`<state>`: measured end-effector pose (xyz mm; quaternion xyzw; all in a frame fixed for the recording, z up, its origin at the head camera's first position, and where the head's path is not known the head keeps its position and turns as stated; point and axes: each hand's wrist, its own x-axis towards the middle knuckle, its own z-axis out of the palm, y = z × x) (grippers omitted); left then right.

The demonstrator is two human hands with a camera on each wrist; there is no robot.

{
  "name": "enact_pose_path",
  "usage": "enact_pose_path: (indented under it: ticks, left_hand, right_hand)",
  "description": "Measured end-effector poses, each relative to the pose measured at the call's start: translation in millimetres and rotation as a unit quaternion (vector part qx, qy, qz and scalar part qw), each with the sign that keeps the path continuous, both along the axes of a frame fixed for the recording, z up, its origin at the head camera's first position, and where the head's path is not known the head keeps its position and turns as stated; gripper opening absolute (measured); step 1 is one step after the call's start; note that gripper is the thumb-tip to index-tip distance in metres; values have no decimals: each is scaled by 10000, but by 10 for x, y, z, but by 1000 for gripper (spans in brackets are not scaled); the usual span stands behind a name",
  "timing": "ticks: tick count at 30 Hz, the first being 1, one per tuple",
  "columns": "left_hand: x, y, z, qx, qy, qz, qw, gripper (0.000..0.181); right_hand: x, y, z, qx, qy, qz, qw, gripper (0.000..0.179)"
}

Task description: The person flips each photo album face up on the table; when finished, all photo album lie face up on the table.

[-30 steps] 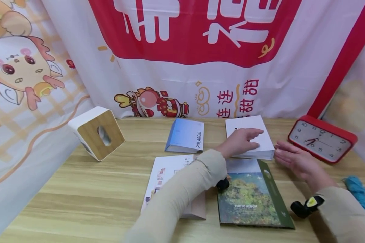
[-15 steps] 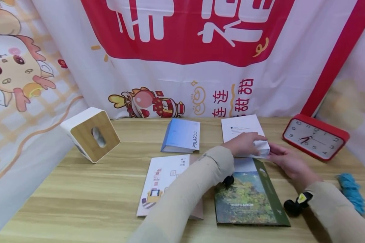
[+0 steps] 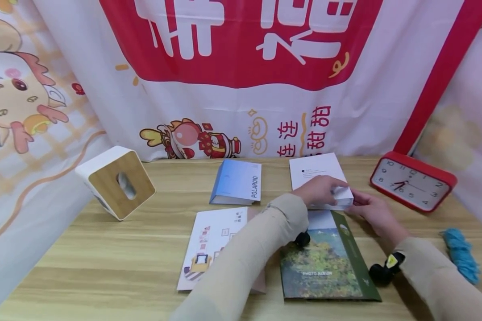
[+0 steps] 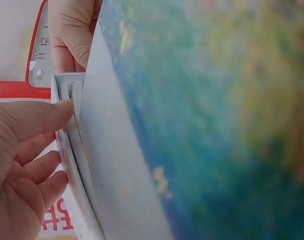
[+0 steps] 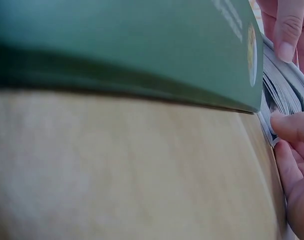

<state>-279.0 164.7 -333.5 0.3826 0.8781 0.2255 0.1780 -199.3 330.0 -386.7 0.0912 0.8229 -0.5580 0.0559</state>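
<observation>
A white photo album [image 3: 315,167] lies on the table at the back right, its page edges facing the person. My left hand [image 3: 321,189] holds its front edge from above; the left wrist view has the thumb [image 4: 62,116] against the page edges and the other fingers by the cover. At the near right corner, my right hand [image 3: 374,211] grips the album, thumb [image 5: 291,125] on the pages and a finger low beside the corner. Just in front lies a green-edged photo album [image 3: 325,263] with a painted-tree cover, partly under the left wrist.
A blue Polaroid album [image 3: 238,178] and an illustrated white album [image 3: 202,249] lie to the left, the latter partly behind my left sleeve. A red clock [image 3: 413,183] stands right, with blue yarn [image 3: 461,254] nearer. A wood-fronted tissue box [image 3: 122,185] stands far left.
My left hand has come down from over the white album's cover onto its front edge. My right hand has moved left to grip the corner. The head view has shifted slightly.
</observation>
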Motion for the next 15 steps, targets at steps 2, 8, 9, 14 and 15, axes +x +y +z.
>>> enact_pose_path:
  ticks: [2,8,9,14,15]
  left_hand:
    - [-13,2,1,-49,165,-93,9998,60]
    - [-42,10,25,-408,577,-403,9967,61]
    - [-41,11,27,-450,574,-421,9964,60]
    - [-7,7,48,-478,454,-389,9971,59]
    - [0,6,54,-450,420,-362,9974,59]
  right_hand:
    - [7,-11,24,39,-23,-64,10000,71]
    - [13,-39,53,5,-222,-255,9994,64]
    - [14,-46,49,-2,-245,-305,9992,62]
    - [40,-84,42,106,-176,-552,9983,56]
    - [45,-88,49,124,-175,-596,9980,55]
